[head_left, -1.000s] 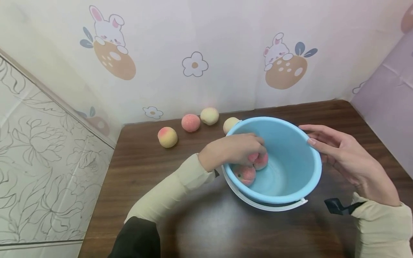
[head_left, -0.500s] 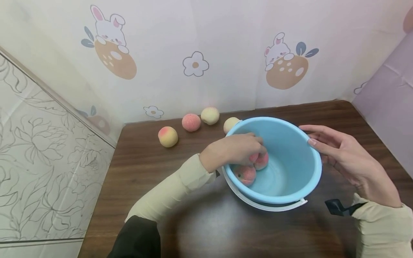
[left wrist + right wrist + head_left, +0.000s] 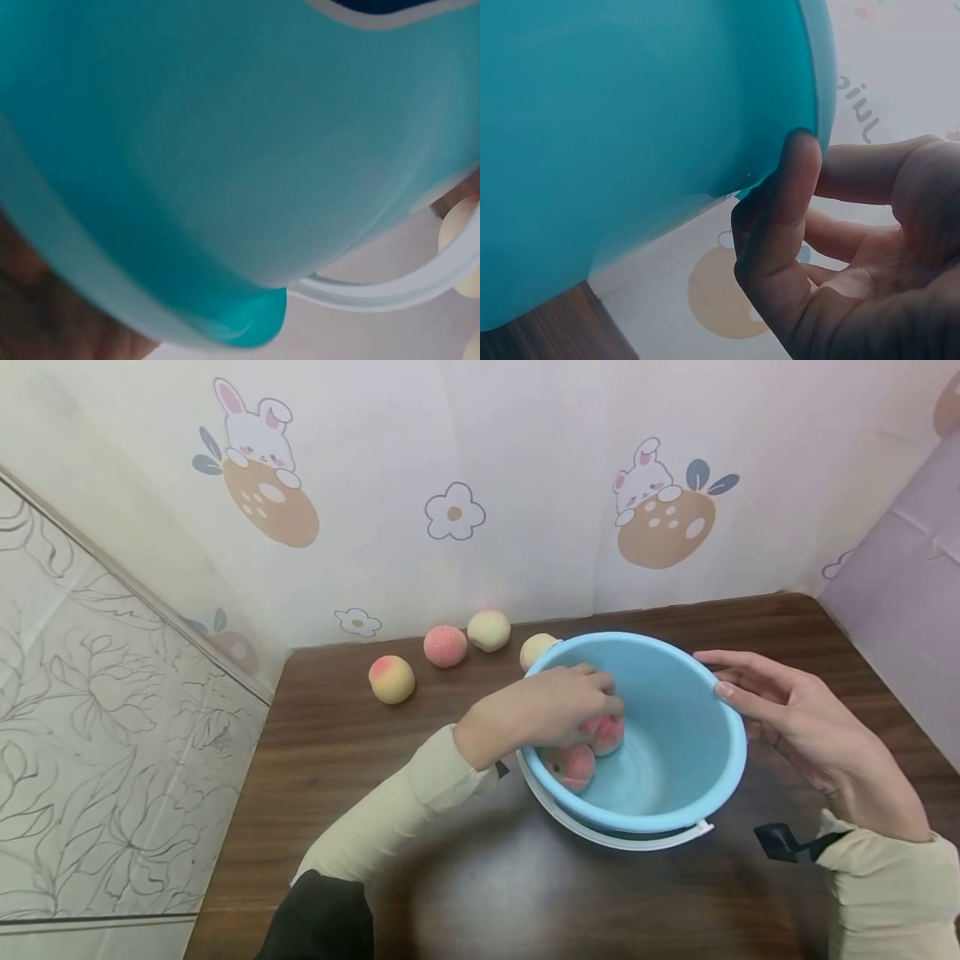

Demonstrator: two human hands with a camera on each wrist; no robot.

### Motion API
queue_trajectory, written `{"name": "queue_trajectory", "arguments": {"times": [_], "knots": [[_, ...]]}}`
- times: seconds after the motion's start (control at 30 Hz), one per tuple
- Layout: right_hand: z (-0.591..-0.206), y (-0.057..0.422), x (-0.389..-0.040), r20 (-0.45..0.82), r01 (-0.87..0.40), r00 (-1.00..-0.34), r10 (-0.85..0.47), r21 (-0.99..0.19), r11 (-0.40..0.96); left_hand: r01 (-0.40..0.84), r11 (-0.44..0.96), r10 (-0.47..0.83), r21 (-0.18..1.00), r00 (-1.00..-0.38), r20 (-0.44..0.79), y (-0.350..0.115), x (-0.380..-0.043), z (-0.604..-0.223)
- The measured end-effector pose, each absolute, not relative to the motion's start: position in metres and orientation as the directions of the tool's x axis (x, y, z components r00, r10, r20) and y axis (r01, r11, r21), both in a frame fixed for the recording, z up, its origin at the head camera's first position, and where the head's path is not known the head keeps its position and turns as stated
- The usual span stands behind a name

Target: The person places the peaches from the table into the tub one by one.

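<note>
A light blue bucket (image 3: pixel 671 735) stands on the table, with a white handle (image 3: pixel 615 839) hanging at its near side. My left hand (image 3: pixel 551 706) reaches over the rim, fingers bent above the peaches inside. Two pink peaches show there: one peach (image 3: pixel 607 737) just under the fingertips and another peach (image 3: pixel 572 767) nearer me. The palm side is hidden. My right hand (image 3: pixel 806 718) pinches the bucket's right rim between thumb and fingers, as the right wrist view also shows. The left wrist view is mostly the bucket's outer wall (image 3: pixel 262 150).
Behind and left of the bucket lie a yellow-red peach (image 3: pixel 392 680), a pink peach (image 3: pixel 446 647), a pale peach (image 3: pixel 488 631) and another pale peach (image 3: pixel 537 651) partly behind the rim. A patterned wall (image 3: pixel 525 552) borders the dark wooden table (image 3: pixel 322 777) at the back.
My left hand has risen slightly and drawn back a little; its fingers have come off a pink peach, which shows more fully. The right hand and bucket hold almost still.
</note>
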State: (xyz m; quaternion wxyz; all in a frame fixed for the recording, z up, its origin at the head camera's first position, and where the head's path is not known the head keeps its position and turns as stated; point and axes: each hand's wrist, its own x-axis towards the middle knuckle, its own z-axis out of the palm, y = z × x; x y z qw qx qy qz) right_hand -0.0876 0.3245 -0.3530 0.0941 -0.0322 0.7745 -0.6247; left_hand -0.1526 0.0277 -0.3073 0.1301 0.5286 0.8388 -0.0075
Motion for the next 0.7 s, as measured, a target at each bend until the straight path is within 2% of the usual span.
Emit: {"name": "queue_trajectory", "arguments": {"times": [0.17, 0.3, 0.5, 0.7], "knots": [[-0.351, 0.322, -0.090, -0.107, 0.072, -0.981, -0.160, -0.974, 0.215, 0.902, 0.404, 0.912, 0.151, -0.386, -0.137, 0.020, -0.159, -0.302], [-0.350, 0.321, -0.091, -0.119, 0.084, -0.981, -0.154, -0.972, 0.220, 0.918, 0.381, 0.924, 0.108, -0.380, -0.035, 0.014, -0.163, -0.297], [-0.347, 0.319, -0.093, -0.133, 0.102, -0.980, -0.150, -0.975, 0.197, 0.910, 0.413, 0.906, 0.009, -0.412, 0.095, 0.000, -0.169, -0.290], [-0.344, 0.317, -0.094, -0.139, 0.111, -0.981, -0.138, -0.975, 0.191, 0.903, 0.428, 0.871, 0.041, -0.424, 0.249, -0.019, -0.180, -0.288]]}}
